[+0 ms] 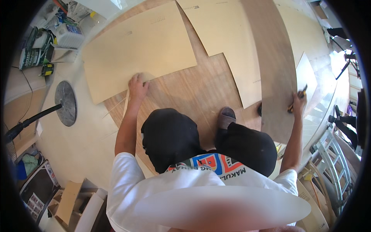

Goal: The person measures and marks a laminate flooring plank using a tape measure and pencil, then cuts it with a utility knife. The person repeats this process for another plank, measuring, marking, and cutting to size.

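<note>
Tan sheet point(141, 48), just one, lies beneath loosely spread left fingers point(135, 79); right fingers point(302, 101) clasp one cutter point(302, 92).

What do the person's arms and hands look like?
The left hand and right hand are bare, with five-fingered human shapes and no gloves visible. The forearms are bare too, below short, plain white sleeves.

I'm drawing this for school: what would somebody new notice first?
Probably the big tan sheet at the upper left, with the left hand at its lower edge. Then the long brown board on the right, by the right hand holding an orange-and-black tool. A round dark base also stands out at the left.
</note>
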### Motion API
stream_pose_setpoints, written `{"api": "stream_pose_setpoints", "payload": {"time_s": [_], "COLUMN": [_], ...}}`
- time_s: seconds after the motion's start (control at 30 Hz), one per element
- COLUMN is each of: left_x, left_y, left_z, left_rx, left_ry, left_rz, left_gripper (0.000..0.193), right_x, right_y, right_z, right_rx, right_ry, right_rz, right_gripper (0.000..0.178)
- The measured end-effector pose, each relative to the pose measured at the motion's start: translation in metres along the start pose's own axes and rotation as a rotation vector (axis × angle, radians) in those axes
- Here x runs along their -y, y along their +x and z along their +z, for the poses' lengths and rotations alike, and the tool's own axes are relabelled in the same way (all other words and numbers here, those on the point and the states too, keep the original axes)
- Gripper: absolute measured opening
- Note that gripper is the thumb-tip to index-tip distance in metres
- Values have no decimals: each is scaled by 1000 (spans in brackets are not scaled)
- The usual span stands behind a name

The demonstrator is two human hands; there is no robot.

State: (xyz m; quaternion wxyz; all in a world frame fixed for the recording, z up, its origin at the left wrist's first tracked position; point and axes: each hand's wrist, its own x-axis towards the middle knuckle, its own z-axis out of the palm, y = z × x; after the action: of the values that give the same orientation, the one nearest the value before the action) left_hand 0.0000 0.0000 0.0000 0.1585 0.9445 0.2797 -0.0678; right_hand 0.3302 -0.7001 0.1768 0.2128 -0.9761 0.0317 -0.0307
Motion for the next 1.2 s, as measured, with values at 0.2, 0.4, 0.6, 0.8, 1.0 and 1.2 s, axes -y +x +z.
{"api": "stream_pose_setpoints", "payload": {"time_s": [0.2, 0.4, 0.6, 0.8, 1.0, 1.2], "left_x": [-38, -69, -88, -115, -113, -146], "left_y": [15, 57, 69, 74, 32, -65], "left_z": [19, 19, 7, -20, -68, -66], "left_rx": [-65, 145, 342, 229, -49, 58], "left_ry": [56, 479, 855, 640, 415, 139], "left_rz": [213, 402, 562, 399, 272, 381], "left_gripper": [70, 63, 58, 53, 46, 37], "right_x": [-132, -178, -211, -291, -287, -173], "right_y": [-82, -186, -178, -100, -62, -117], "right_z": [3, 20, 9, -21, 18, 85], "right_rx": [147, 198, 177, 90, -3, 158], "right_ry": [484, 276, 307, 176, -333, -185], "right_rz": [548, 589, 584, 565, 324, 148], "right_gripper": [27, 43, 37, 36, 27, 42]}}
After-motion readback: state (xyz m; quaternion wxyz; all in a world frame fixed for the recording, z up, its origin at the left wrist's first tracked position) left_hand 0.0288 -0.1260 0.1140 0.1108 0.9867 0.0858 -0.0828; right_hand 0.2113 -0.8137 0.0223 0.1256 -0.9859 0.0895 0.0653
